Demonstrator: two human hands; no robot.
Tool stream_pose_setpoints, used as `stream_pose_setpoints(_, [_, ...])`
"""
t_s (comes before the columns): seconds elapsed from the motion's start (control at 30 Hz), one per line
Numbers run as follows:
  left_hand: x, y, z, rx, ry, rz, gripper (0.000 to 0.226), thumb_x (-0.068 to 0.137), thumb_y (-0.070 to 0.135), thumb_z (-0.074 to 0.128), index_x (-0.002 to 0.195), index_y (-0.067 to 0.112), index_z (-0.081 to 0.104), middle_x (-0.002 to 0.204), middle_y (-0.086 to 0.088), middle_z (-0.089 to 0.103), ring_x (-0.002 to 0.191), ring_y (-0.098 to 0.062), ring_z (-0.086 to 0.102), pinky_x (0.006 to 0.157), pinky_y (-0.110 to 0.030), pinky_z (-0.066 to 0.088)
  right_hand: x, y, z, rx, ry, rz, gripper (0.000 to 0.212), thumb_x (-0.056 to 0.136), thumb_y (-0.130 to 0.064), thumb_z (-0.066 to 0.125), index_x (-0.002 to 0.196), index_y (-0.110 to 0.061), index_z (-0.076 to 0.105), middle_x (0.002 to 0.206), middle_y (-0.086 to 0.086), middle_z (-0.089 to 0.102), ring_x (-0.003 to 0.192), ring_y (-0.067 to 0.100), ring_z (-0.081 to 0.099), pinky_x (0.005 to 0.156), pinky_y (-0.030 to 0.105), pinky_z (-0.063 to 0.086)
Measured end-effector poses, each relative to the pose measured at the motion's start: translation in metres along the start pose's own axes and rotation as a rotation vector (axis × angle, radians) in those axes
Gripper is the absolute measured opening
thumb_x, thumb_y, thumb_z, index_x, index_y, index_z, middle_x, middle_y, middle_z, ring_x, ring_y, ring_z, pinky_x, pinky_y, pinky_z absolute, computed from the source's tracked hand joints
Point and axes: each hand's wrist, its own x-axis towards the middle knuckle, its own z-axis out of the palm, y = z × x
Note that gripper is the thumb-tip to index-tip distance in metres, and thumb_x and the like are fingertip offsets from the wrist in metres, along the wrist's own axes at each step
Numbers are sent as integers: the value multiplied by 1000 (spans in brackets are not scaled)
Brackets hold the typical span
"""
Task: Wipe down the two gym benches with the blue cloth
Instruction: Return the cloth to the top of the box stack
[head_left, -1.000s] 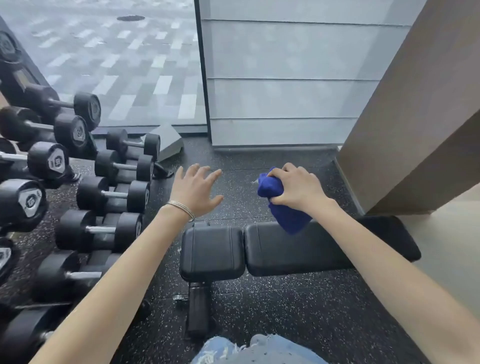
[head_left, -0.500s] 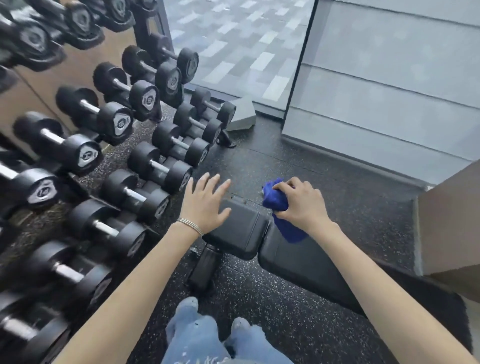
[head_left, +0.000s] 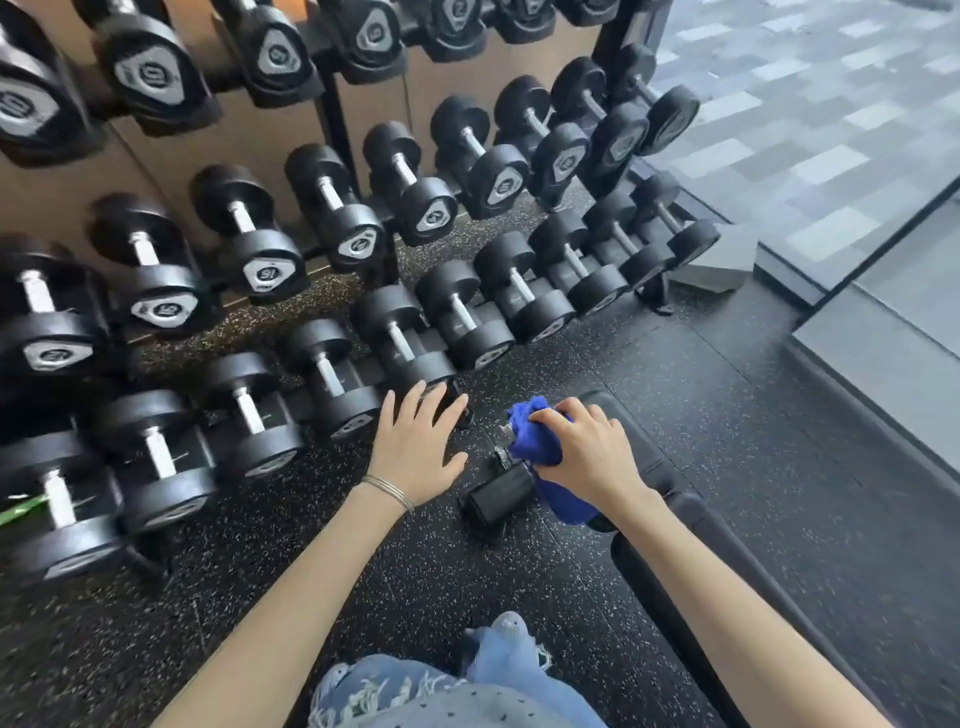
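Over the last second the right hand (head_left: 587, 457), its grip curled tight round the bunched blue cloth (head_left: 532, 441), has come down to the gym bench (head_left: 647, 441) surface's end just beneath it (left hand (head_left: 415, 447) spread, empty, alongside), so wiping looks ready to start.

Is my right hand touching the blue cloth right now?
Touching. The head view shows the right hand gripping the bunched blue cloth, with no gap between them.
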Motion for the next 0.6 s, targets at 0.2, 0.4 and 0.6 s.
stream_pose_setpoints(0.2, [-82, -67, 12, -64, -2, -218, 72, 87, 54, 44, 149, 30, 17, 157, -4, 21, 146, -26, 12, 117, -52, 8, 21, -98, 20, -41, -66, -222, 58, 73, -44, 68, 126, -34, 47, 121, -2, 49, 106, 27, 48, 82, 37, 40])
stream_pose_setpoints(0.4, [-183, -139, 27, -74, -6, -407, 72, 88, 53, 44, 149, 30, 15, 157, -3, 19, 146, -25, 11, 117, -51, 5, 17, -222, 47, -35, -100, -407, 58, 73, -42, 69, 127, -34, 47, 122, -1, 49, 106, 27, 48, 82, 39, 40])
stream_pose_setpoints(0.6, [-291, -215, 43, -118, -9, -612, 71, 88, 52, 46, 149, 31, 17, 157, -2, 20, 146, -25, 12, 117, -52, 6, -4, -347, 83, -34, -165, -570, 62, 72, -46, 70, 128, -33, 47, 124, 0, 49, 107, 27, 48, 82, 38, 40])
